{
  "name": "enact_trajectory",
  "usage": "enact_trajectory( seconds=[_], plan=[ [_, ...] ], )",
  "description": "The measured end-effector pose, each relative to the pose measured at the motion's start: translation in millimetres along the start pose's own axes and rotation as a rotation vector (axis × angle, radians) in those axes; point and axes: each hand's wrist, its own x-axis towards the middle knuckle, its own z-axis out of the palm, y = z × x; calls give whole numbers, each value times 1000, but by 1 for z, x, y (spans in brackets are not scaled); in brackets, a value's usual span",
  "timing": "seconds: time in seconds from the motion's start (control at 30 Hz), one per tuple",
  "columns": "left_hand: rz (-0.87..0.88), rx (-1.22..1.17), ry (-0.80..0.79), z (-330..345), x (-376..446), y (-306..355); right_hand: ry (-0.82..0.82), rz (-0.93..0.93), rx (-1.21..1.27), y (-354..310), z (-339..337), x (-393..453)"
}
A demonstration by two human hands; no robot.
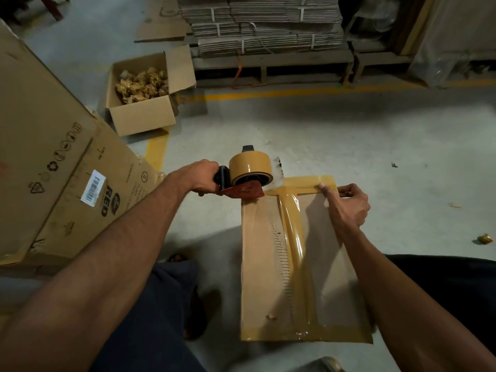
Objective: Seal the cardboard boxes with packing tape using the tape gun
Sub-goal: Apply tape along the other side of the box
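While you kneel on the floor (349, 135), the cardboard box (265, 264) lies flat right in front of you, between your knees. One long strip of brown tape (295, 245) already runs down its middle seam. Another strip (303, 182) goes across the far end, so the two make a T shape.

Your left hand (205, 177) is curled tight around the black handle of the tape gun (241, 179). You hold the gun at the far left corner of the box, with its red plate low against the cardboard. The big brown roll sits on top, and a bit of clear tape sticks up beside it. It looks like you hold the gun low there so the tape can press down and then be cut at that edge.

Your right hand (347, 202) is on the far right part of the cross strip. Its fingers are bent, and one fingertip pushes the tape flat onto the box. That likely keeps the strip from lifting or sliding while the gun pulls at the other end.

Further out, a big printed carton (53, 157) leans on your left. An open box (142, 103) full of crumpled brown scraps sits past it. Tied stacks of flat cardboard (268, 25) rest on a low pallet at the back. Yellow lines (295, 92) are painted on the floor.
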Motion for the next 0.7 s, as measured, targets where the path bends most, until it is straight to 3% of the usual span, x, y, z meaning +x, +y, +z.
enact_trajectory(
  seconds=[0.7],
  plan=[
    [-36,98,109,-3,-14,-53,12,-83,-113,-1,2,-3]
  ],
)
